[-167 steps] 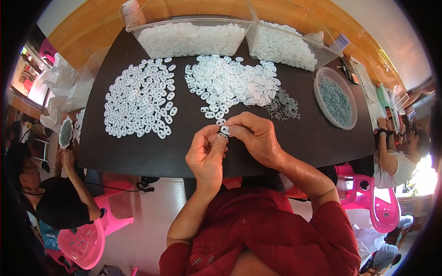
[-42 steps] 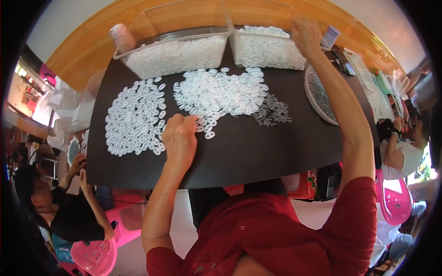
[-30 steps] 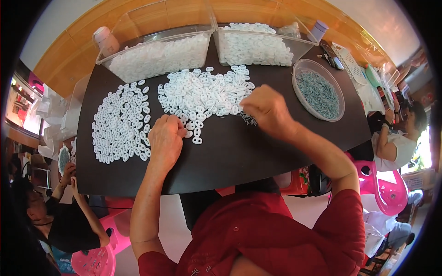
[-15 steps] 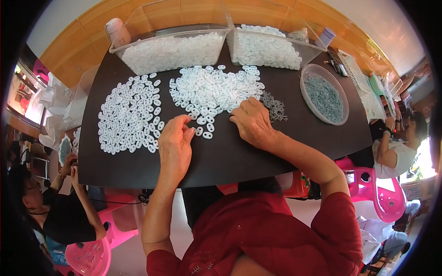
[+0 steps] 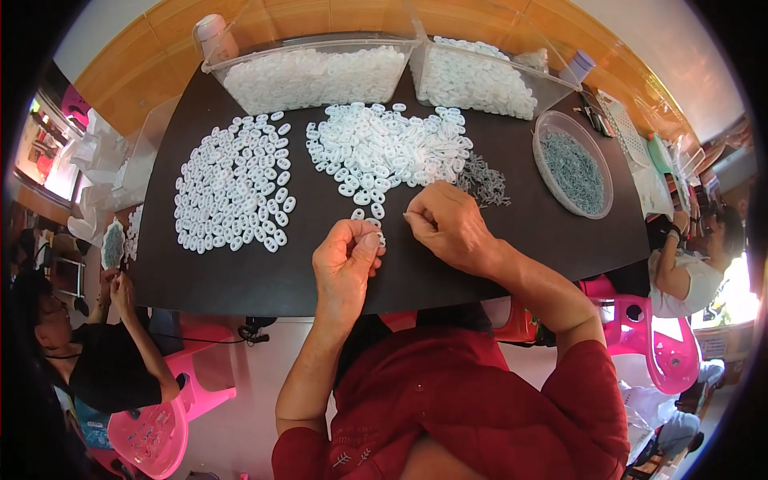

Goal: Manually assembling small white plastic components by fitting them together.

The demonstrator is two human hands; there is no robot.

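Note:
My left hand [image 5: 342, 268] is closed in a pinch on a white oval plastic piece [image 5: 382, 239], in front of the middle pile near the table's front edge. Fingertips cover most of that piece. My right hand [image 5: 452, 224] is also pinched, a short way to the right; whatever sits between its fingertips is too small to make out. Beyond both hands lies a heap of white oval pieces with two holes [image 5: 384, 144]. A small pile of grey screws [image 5: 486, 181] rests just past my right hand. More oval pieces [image 5: 232, 184] lie spread out at the left.
Two clear bins [image 5: 312, 80] [image 5: 480, 80] full of white pieces stand at the back. A round clear tub [image 5: 610, 192] at the right holds grey screws. A pink bottle [image 5: 216, 38] and purple-capped bottle [image 5: 578, 67] stand behind. Other people sit left and right on pink chairs [image 5: 156, 436].
My left hand has moved right and closed on a white oval piece. My right hand stays pinched, slightly lower. The whole view has shifted a little.

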